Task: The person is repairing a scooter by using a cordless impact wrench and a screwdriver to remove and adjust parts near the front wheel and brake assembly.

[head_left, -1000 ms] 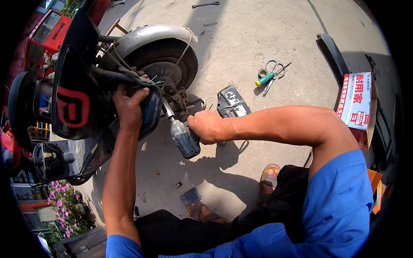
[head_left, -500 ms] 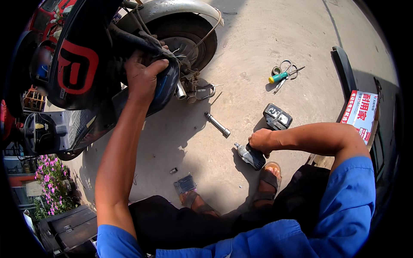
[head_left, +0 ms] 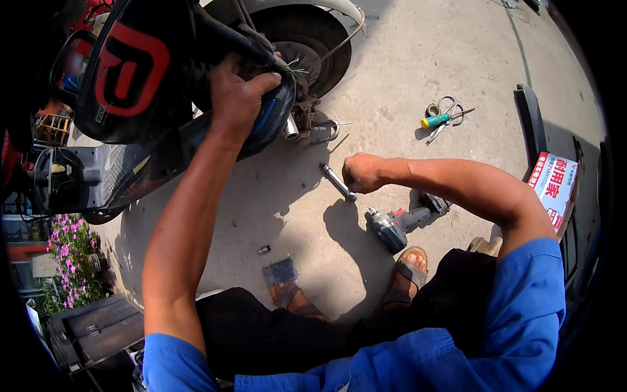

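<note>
My left hand (head_left: 238,98) is closed around the edge of a black plastic scooter panel (head_left: 274,117), beside loose wires and the wheel (head_left: 330,49). My right hand (head_left: 363,173) hovers close beside a silver socket tool (head_left: 336,180) that lies on the ground. Its fingers are curled, and their inner side is hidden, so whether they touch the tool does not show. Nearer to my foot, a cordless impact wrench (head_left: 395,225) rests on its side with its battery (head_left: 436,204) toward my right forearm.
A green-and-yellow screwdriver (head_left: 435,121) lies across scissors (head_left: 450,111) by a tape roll (head_left: 432,110). A small socket (head_left: 264,249) and a dark flat plate (head_left: 279,271) are near my left foot. At right stand a long black part (head_left: 530,121) and a printed box (head_left: 554,186).
My right hand has let go of the impact wrench, which now lies on the ground, and moved left to the socket tool. My left hand keeps its grip; the view has shifted slightly.
</note>
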